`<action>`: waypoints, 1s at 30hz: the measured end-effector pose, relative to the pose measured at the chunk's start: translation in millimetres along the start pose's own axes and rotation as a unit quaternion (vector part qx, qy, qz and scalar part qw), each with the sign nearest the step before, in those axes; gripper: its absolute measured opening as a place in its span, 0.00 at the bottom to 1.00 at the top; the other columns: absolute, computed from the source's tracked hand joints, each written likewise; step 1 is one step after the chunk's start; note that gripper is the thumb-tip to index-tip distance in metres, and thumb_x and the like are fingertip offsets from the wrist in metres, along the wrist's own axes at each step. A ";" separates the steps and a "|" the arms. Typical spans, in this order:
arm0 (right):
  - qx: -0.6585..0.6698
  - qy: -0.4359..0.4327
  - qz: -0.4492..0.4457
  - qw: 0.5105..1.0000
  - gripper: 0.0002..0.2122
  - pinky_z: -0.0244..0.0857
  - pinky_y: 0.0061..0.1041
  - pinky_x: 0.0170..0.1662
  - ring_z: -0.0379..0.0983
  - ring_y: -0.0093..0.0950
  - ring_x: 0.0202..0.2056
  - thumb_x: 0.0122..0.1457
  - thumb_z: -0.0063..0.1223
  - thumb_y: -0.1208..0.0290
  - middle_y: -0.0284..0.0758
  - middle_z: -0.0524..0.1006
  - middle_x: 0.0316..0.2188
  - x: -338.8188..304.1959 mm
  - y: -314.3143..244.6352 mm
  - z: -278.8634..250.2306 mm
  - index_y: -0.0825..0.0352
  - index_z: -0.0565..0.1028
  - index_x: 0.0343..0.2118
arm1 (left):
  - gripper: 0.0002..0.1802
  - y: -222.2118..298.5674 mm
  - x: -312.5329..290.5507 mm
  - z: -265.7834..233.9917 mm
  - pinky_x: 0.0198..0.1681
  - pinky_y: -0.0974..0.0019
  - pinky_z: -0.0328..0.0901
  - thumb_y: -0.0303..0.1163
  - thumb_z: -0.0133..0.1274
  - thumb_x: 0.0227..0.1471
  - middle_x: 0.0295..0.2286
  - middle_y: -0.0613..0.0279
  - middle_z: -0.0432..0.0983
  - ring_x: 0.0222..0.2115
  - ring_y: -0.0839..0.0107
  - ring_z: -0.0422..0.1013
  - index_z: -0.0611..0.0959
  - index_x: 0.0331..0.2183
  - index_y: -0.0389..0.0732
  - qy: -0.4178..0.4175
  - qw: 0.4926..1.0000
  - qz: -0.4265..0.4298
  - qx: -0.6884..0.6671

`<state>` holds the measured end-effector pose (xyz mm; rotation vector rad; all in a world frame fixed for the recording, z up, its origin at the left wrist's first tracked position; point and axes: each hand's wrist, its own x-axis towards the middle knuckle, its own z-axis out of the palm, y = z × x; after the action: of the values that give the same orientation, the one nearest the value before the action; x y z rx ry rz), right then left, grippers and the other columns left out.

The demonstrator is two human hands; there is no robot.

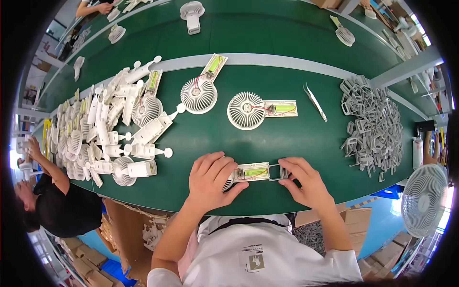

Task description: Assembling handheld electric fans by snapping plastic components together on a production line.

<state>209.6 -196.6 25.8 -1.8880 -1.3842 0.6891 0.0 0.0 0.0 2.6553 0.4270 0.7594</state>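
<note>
My left hand [210,182] is closed round the fan head of a white handheld fan [256,171], whose opened handle shows a green battery and red wires. Between the fingers and thumb of my right hand [302,182] is a grey plastic bracket [276,172], at the end of that handle. Most of the fan head is hidden under my left hand. Farther back lie two more opened fans, one with its handle to the right [246,111] and another tilted upward [198,95]. A pair of tweezers [315,103] rests to their right.
White fan parts and handle covers [103,119] are heaped at left. Grey brackets [373,124] form a pile at right. Beyond the rail, a green belt [267,28] carries several fans. A standing fan [424,201] is at far right; a co-worker [62,201] sits at left.
</note>
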 end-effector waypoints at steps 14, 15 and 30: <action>-0.096 -0.006 -0.060 0.994 0.27 0.77 0.32 0.37 0.81 0.35 0.36 0.52 0.69 0.75 0.42 0.76 0.51 27.2 -12.9 12.5 0.66 0.75 0.56 | 0.28 -4.9 6.6 -2.8 0.49 0.52 0.66 0.47 0.71 0.41 0.42 0.63 0.79 0.47 0.58 0.74 0.82 0.43 0.44 -0.002 1.000 -0.014 -0.019; -0.079 -0.020 -0.033 0.996 0.28 0.78 0.31 0.36 0.81 0.34 0.35 0.51 0.71 0.74 0.42 0.76 0.51 27.4 -11.7 9.8 0.66 0.75 0.57 | 0.28 -6.3 10.8 -5.6 0.49 0.52 0.66 0.47 0.71 0.41 0.42 0.63 0.79 0.47 0.58 0.74 0.82 0.43 0.44 0.001 1.000 -0.017 -0.001; -0.041 0.097 -0.023 0.994 0.18 0.74 0.23 0.31 0.80 0.27 0.29 0.53 0.64 0.82 0.43 0.80 0.40 -6.3 -28.1 -6.0 0.68 0.80 0.48 | 0.12 -104.2 30.3 -119.1 0.35 0.64 0.69 0.29 0.68 0.46 0.29 0.62 0.80 0.31 0.67 0.75 0.86 0.36 0.41 -0.007 0.966 -0.251 0.052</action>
<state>195.7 -198.5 51.6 -1.9251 -1.3440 0.4195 -61.0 133.5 66.5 2.4720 1.1077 0.5646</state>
